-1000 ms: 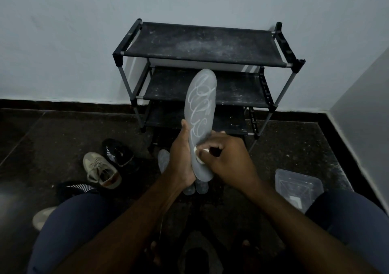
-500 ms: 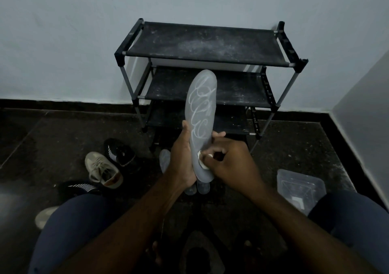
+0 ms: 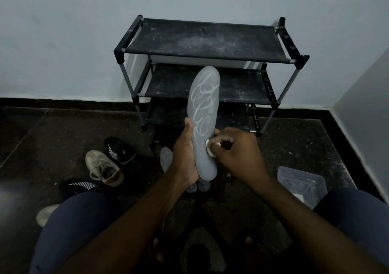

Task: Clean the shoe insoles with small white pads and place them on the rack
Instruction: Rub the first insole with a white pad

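Evidently mid-clean at frame centre, the left hand (image 3: 185,160) grips the grey insole (image 3: 203,116) upright while the right hand (image 3: 237,153) pinches what looks, in dim light, like a white pad (image 3: 209,148) against its lower right edge; next probably comes wiping upward, then the rack (image 3: 202,40) above.

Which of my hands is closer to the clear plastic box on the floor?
Right. The right hand, pinching a white pad against the insole, is just left of the clear box; the left hand grips the insole farther left.
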`<state>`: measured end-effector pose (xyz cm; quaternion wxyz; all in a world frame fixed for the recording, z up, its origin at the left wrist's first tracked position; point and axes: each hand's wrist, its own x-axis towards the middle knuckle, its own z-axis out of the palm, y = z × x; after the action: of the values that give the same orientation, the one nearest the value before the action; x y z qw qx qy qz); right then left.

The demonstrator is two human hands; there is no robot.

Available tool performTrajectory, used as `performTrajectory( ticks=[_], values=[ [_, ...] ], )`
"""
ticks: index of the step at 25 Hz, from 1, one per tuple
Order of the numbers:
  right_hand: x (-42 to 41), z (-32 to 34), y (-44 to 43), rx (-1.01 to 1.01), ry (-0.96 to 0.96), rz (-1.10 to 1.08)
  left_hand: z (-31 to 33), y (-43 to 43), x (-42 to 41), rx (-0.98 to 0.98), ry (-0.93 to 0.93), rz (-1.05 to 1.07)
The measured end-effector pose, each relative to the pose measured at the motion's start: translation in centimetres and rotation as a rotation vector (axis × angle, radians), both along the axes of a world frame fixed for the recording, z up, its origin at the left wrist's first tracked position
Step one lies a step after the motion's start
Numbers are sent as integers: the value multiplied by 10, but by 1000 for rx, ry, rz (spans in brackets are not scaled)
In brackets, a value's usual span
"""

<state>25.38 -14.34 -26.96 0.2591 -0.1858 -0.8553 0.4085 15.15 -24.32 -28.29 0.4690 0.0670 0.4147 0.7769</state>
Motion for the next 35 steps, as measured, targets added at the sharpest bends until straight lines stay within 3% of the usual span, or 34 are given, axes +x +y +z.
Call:
performTrajectory(
  ticks=[5, 17, 21, 25, 30, 35],
  values=[
    [3, 0, -15, 44, 12, 89, -2, 0, -6, -5, 28, -18],
    [1, 6, -2, 47, 50, 2, 7, 1, 2, -6, -19, 21],
    [5, 4, -12, 100, 3, 128, 6, 0, -4, -6, 18, 0],
    [1, 3, 1, 73, 43, 1, 5, 0, 0, 16, 13, 8],
    [5, 0, -9, 102, 8, 115, 3, -1, -2, 28, 2, 1],
    [0, 4, -6, 100, 30, -19, -4, 2, 2, 44, -33, 14]
  ],
)
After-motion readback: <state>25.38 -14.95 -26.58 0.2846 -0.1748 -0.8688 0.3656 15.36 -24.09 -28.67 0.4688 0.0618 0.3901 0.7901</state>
